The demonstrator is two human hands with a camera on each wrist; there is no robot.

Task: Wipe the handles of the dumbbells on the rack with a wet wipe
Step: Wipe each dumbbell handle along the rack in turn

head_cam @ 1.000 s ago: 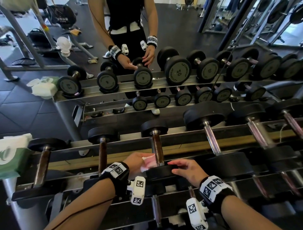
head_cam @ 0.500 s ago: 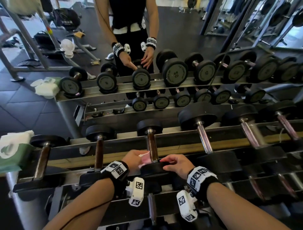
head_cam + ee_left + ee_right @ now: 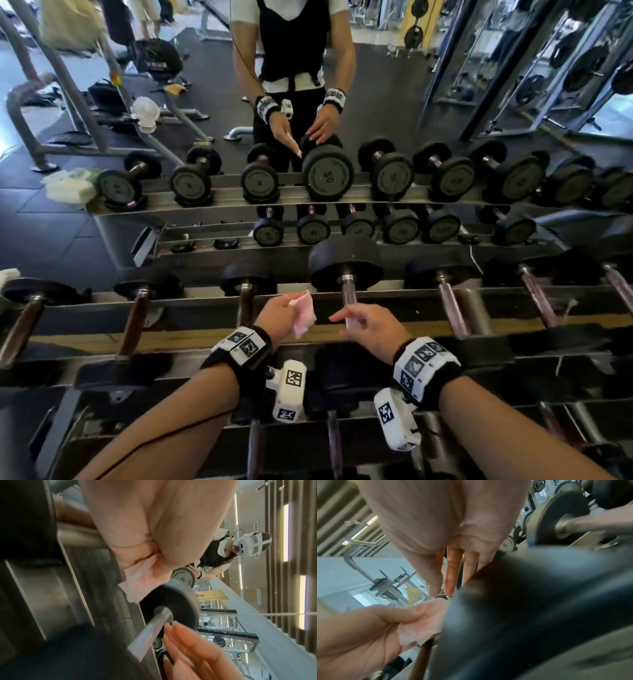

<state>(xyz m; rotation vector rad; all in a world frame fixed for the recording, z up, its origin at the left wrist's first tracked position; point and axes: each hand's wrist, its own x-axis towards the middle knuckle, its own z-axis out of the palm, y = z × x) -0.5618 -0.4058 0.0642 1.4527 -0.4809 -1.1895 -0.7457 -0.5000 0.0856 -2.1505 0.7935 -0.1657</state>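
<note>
Both hands have lifted off the brown-handled dumbbell (image 3: 246,301) they were working a second ago. Crumpled pink wet wipe (image 3: 304,317) sits pinched in the left hand (image 3: 281,317), held above the rack (image 3: 191,310) between that dumbbell and the silver handle (image 3: 350,301) next along. Right hand (image 3: 371,329) hovers over that handle, fingers relaxed, holding nothing. Another person (image 3: 294,61) stands beyond the far rack

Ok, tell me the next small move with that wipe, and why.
Probably bring the left hand right and wrap the wet wipe round the silvery handle next along. The wipe is pinched in that hand, clear of any bar, between the brown handle and the silvery one. The right hand, fingers loose, hovers over the silvery handle, likely ready to steady that dumbbell.
</note>
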